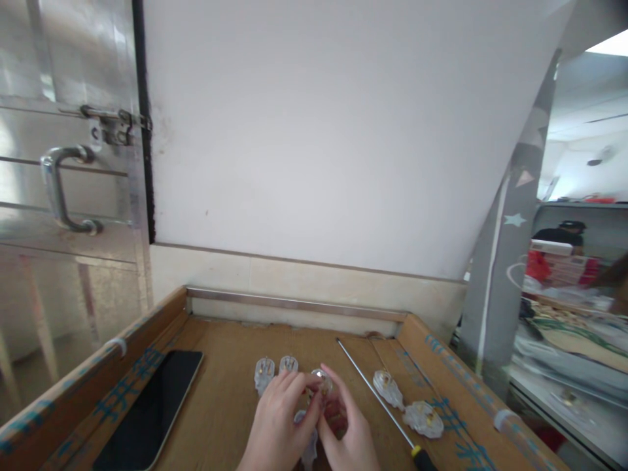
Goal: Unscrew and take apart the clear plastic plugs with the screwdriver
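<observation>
My left hand (279,422) and my right hand (346,428) meet at the bottom centre of the cardboard work surface (226,405). Together their fingertips pinch a small clear plastic plug part (321,383) with brass metal inside. Another clear piece (307,445) shows beneath my palms, partly hidden. Two clear plug shells (265,373) (288,364) lie just beyond my left hand. Two more clear shells (387,387) (422,418) lie to the right of my right hand.
A long screwdriver (377,399) with a yellow-black handle lies diagonally on the right. A black phone (154,409) lies face up on the left. Cardboard flaps (441,366) rim the surface. A metal door with handle (61,196) stands left; a person in a cap (564,232) is far right.
</observation>
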Demonstrator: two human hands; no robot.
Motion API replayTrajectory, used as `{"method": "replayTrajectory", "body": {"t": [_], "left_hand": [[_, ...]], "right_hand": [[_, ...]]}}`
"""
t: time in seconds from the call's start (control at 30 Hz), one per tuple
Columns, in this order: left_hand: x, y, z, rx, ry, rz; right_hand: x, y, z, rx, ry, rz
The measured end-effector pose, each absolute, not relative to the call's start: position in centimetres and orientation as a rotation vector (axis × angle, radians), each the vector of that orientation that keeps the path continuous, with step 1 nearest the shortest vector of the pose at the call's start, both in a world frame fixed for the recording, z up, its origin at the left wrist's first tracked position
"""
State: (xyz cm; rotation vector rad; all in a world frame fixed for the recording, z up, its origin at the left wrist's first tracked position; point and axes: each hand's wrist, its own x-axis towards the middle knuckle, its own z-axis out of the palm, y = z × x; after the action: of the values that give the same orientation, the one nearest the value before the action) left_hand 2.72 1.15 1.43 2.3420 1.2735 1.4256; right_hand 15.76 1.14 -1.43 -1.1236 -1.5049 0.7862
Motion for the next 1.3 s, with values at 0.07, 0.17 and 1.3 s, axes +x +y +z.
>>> {"method": "replayTrajectory", "body": {"t": [0.07,0.17,1.3], "left_hand": [[2.6,1.2,1.4,2.281,1.288,1.445],[2.5,1.4,1.3,2.172,1.328,1.489],[2.8,1.7,1.6,1.643,1.057,1.476]], "right_hand": [[15.8,1.1,-1.5,-1.136,-1.493,0.801],[15.8,1.2,-1.8,-1.131,-1.455,0.846],[16.2,0.7,0.4,-0.589,-0.674,1.717]]}}
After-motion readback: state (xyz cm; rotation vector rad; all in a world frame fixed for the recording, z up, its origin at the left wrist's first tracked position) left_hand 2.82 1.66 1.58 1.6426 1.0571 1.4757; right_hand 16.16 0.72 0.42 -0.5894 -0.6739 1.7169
